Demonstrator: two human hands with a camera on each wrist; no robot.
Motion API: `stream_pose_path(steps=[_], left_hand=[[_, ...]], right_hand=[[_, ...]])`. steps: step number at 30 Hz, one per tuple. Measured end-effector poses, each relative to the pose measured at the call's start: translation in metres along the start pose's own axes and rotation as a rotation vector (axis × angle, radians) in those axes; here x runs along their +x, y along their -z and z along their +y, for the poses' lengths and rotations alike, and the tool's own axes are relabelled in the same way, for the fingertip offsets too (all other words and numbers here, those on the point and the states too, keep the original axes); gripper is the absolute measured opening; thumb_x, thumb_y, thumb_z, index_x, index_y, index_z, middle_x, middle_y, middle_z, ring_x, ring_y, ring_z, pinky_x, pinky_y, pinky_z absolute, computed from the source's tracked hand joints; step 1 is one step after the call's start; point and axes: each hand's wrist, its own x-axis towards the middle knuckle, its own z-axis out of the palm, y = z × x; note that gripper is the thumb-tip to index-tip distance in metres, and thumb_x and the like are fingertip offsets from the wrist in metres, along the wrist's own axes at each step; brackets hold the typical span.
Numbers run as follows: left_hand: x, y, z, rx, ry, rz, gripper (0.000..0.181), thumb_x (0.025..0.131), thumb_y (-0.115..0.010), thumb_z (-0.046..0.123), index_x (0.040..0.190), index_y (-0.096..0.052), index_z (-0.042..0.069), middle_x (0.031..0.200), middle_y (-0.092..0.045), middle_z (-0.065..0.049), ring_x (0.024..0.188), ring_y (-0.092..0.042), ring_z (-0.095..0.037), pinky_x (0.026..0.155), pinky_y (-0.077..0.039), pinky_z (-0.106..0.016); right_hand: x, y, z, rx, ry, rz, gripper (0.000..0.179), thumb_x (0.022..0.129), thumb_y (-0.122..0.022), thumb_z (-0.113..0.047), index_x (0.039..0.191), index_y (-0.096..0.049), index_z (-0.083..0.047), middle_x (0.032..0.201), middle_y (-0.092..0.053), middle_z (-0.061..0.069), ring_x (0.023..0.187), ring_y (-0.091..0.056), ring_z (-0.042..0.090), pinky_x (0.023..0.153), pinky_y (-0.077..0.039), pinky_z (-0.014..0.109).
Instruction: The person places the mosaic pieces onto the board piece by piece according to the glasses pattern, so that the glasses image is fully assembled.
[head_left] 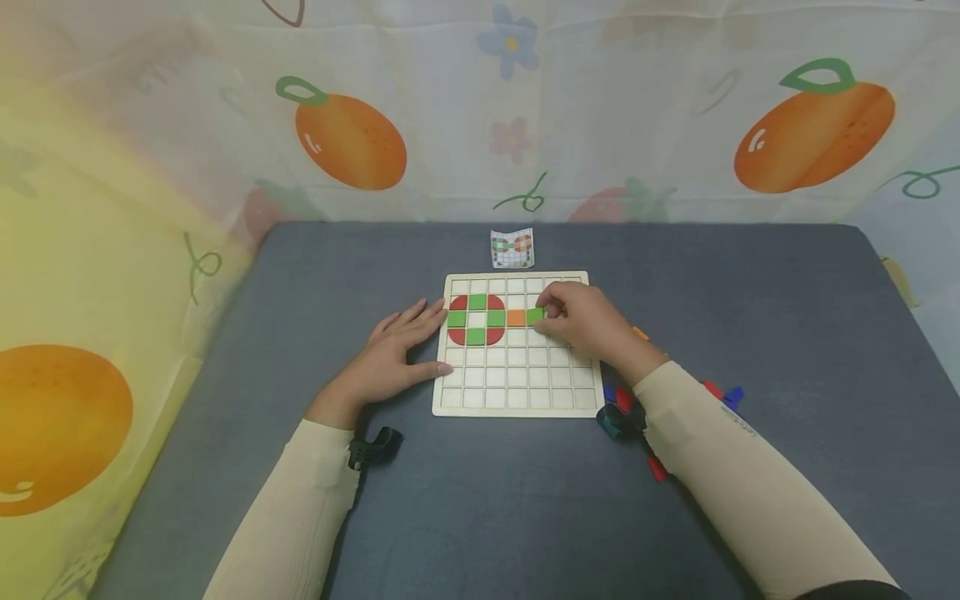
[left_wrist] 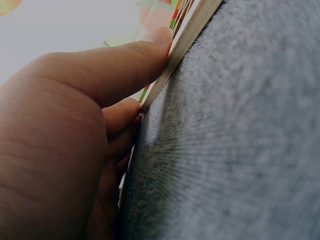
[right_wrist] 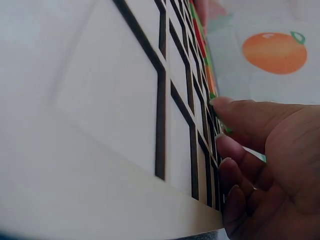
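Observation:
A pale wooden grid board (head_left: 495,400) lies on the table. Toward its upper left, red corner tiles and green tiles form a ring around one bare square. An orange tile (head_left: 516,318) sits to the right of that ring. Just right of the orange one, my right hand (head_left: 588,323) pinches a green tile (head_left: 534,316) between thumb and fingers, at the board's surface. My left hand (head_left: 386,360) rests with extended fingers against the board's left edge; in the left wrist view its thumb (left_wrist: 130,60) touches the rim.
Loose tiles, including a red tile (head_left: 657,468) and a blue tile (head_left: 733,398), lie around my right forearm, which partly hides the pile. A small printed pattern card (head_left: 512,249) stands behind the board. A patterned curtain (head_left: 600,108) hangs beyond the grey table (head_left: 480,517).

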Motion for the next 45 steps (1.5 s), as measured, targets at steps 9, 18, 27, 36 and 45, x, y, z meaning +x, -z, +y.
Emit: stream_pose_path(steps=[9, 18, 27, 36, 45], left_hand=[[0.000, 0.000, -0.001, -0.003, 0.001, -0.002, 0.097, 0.097, -0.080, 0.054, 0.173, -0.031, 0.020, 0.178, -0.023, 0.009, 0.166, -0.006, -0.018, 0.129, -0.002, -0.054], [-0.001, 0.001, 0.000, -0.002, -0.006, 0.000, 0.096, 0.097, -0.080, 0.053, 0.173, -0.032, 0.019, 0.178, -0.023, 0.008, 0.166, -0.007, -0.019, 0.129, -0.003, -0.054], [-0.001, 0.000, 0.000, -0.001, -0.002, -0.003, 0.095, 0.098, -0.079, 0.053, 0.173, -0.032, 0.019, 0.178, -0.023, 0.009, 0.165, -0.007, -0.019, 0.129, -0.003, -0.053], [-0.001, 0.000, -0.001, -0.005, -0.006, 0.002, 0.095, 0.098, -0.079, 0.053, 0.173, -0.032, 0.020, 0.178, -0.024, 0.009, 0.165, -0.007, -0.018, 0.129, -0.003, -0.054], [-0.001, 0.001, 0.000, -0.008, -0.001, 0.001, 0.095, 0.098, -0.080, 0.052, 0.173, -0.031, 0.020, 0.178, -0.023, 0.009, 0.165, -0.006, -0.018, 0.129, -0.003, -0.054]], right_hand=[[0.000, 0.000, 0.003, 0.094, -0.012, 0.005, 0.035, 0.102, -0.080, -0.024, 0.131, -0.071, -0.005, 0.105, -0.064, 0.008, 0.095, -0.059, 0.028, 0.087, -0.049, 0.047], [-0.016, 0.018, 0.007, 0.322, -0.044, 0.029, 0.047, 0.112, -0.062, -0.049, 0.139, -0.066, -0.011, 0.125, -0.065, 0.012, 0.109, -0.061, 0.032, 0.091, -0.050, 0.051], [-0.035, 0.036, 0.012, 0.443, -0.002, 0.057, 0.054, 0.118, -0.049, -0.043, 0.144, -0.058, 0.003, 0.126, -0.064, 0.018, 0.113, -0.061, 0.037, 0.099, -0.048, 0.055], [-0.056, 0.052, 0.026, 0.449, 0.027, 0.107, 0.055, 0.120, -0.042, -0.041, 0.146, -0.058, 0.004, 0.127, -0.064, 0.020, 0.110, -0.062, 0.034, 0.095, -0.050, 0.048], [-0.076, 0.060, 0.050, 0.463, 0.020, 0.151, 0.054, 0.121, -0.039, -0.036, 0.147, -0.056, 0.008, 0.124, -0.064, 0.024, 0.108, -0.064, 0.030, 0.092, -0.051, 0.032]])
